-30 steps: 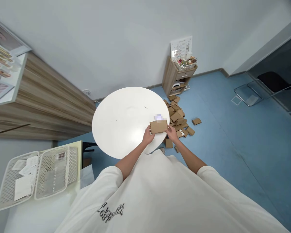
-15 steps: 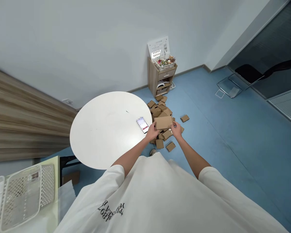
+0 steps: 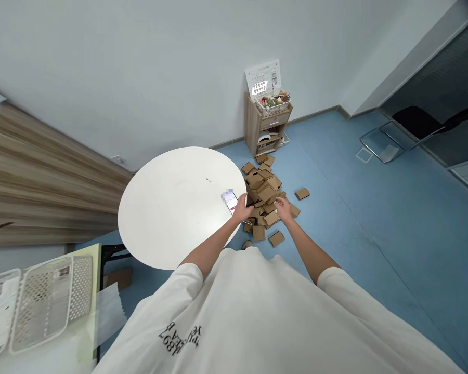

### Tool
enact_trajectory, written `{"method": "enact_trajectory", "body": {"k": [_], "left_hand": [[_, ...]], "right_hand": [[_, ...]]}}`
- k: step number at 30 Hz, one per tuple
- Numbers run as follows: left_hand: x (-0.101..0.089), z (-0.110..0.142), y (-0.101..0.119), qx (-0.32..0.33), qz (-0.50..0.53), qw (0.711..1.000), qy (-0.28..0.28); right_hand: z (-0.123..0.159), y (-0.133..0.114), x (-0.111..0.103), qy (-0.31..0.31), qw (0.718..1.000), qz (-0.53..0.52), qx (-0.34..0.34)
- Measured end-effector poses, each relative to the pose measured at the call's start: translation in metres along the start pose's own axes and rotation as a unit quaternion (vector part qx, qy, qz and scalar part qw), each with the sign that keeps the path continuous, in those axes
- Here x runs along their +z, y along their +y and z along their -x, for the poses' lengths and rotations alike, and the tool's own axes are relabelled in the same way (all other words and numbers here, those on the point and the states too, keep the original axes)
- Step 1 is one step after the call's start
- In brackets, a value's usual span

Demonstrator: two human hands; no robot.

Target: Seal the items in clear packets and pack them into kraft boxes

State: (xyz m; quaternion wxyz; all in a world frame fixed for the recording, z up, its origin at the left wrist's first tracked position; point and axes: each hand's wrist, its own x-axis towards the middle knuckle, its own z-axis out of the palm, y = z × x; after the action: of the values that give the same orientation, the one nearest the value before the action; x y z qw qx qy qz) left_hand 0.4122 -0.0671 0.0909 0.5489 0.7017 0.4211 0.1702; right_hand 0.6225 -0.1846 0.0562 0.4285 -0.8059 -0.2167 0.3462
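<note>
Below me on the floor is a heap of small brown cardboard boxes (image 3: 271,218). One cardboard box (image 3: 265,191) shows at the top of the heap, between and just beyond my hands; whether it rests there or is still falling I cannot tell. My left hand (image 3: 242,209) is open, with nothing in it, at the right rim of the round white table (image 3: 171,208), beside a phone (image 3: 230,199) lying there. My right hand (image 3: 283,208) is over the heap's right side, empty, with its fingers loosely bent and apart.
A small wooden cabinet (image 3: 253,127) with a basket of decorations (image 3: 273,106) on top stands against the wall. One box (image 3: 302,193) lies apart on the blue floor. White plastic baskets (image 3: 42,306) are at lower left, a folding chair (image 3: 417,122) at far right.
The cardboard box held between both hands has been let go and now shows away from them over the heap. The view has shifted slightly to the left.
</note>
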Motion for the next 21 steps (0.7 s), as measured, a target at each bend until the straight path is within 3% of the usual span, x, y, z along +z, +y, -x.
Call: {"method": "enact_trajectory", "body": {"k": [14, 21], "left_hand": [[-0.035, 0.01, -0.027, -0.051, 0.001, 0.998, 0.042], [-0.061, 0.031, -0.043, -0.083, 0.015, 0.994, 0.076]], "right_hand": [[-0.003, -0.008, 0.04, -0.044, 0.999, 0.004, -0.006], [0.003, -0.016, 0.07, -0.09, 0.996, 0.0, -0.021]]}}
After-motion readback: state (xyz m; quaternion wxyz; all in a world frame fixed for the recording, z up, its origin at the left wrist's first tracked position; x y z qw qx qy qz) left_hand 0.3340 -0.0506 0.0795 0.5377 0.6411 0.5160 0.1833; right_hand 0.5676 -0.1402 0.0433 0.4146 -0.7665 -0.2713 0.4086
